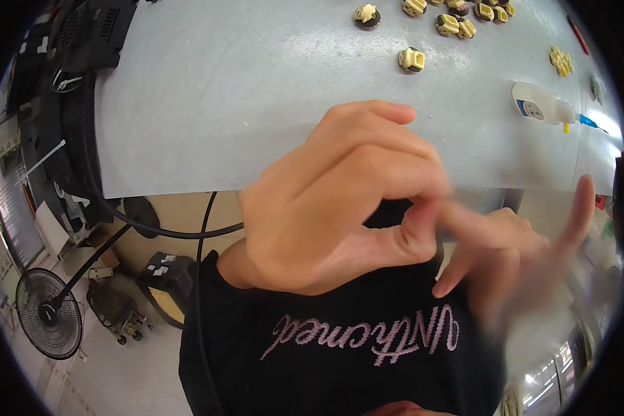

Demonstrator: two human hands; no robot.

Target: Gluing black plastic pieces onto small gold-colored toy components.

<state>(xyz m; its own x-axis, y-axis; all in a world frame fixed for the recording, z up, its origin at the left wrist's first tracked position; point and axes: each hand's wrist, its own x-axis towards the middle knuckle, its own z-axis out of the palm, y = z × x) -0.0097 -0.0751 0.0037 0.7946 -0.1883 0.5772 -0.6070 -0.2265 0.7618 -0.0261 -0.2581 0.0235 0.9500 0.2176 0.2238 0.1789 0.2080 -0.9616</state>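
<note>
In front of my chest, just off the table's near edge, my left hand (347, 194) is closed, thumb and index fingertips brought together. Whatever may be between them is hidden or too small to make out. My right hand (509, 253) is smeared by motion at its side; one stretched finger reaches the left fingertips, while the thumb and another finger stand apart from it. No held thing shows in the right hand. Beyond the hands, a small cream-and-black moulded piece (412, 59) lies on the grey table (256, 90), with another such piece (367, 15) farther back.
Several more moulded pieces (457, 26) lie at the far right. A clear squeeze bottle with a blue needle tip (544, 102) rests on its side, near small cream parts (561, 61) and a red stick (577, 35). A black cable (166, 232) hangs left; a fan (48, 312) stands beyond.
</note>
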